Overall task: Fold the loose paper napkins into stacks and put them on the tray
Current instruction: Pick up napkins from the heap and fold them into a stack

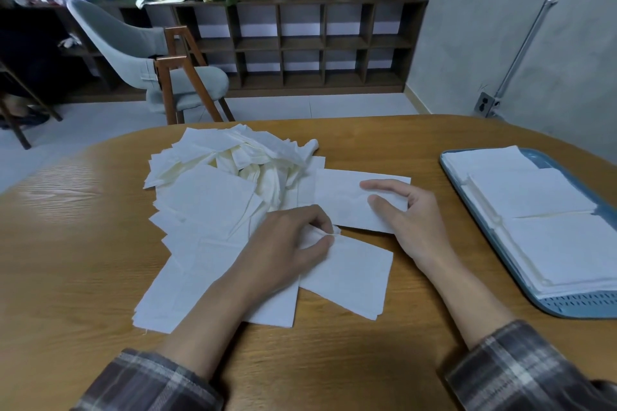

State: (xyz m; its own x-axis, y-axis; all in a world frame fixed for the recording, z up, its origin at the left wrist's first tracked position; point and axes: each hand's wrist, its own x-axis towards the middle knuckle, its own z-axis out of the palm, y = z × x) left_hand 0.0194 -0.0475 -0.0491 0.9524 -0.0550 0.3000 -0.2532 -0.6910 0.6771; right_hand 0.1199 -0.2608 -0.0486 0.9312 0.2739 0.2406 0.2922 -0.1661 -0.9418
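Observation:
A heap of loose white paper napkins (220,177) covers the middle of the wooden table (66,260). My left hand (287,243) pinches the corner of a flat napkin (350,280) lying nearest to me. Just beyond it lies a folded napkin (337,200), whose right end my right hand (407,213) holds between thumb and forefinger. At the right edge sits a blue tray (574,305) carrying stacks of folded napkins (564,250).
A grey chair with wooden legs (167,70) stands beyond the table's far edge. A low wooden shelf unit (300,43) with potted plants lines the back wall. A grey wall with a conduit and outlet (484,105) is at right.

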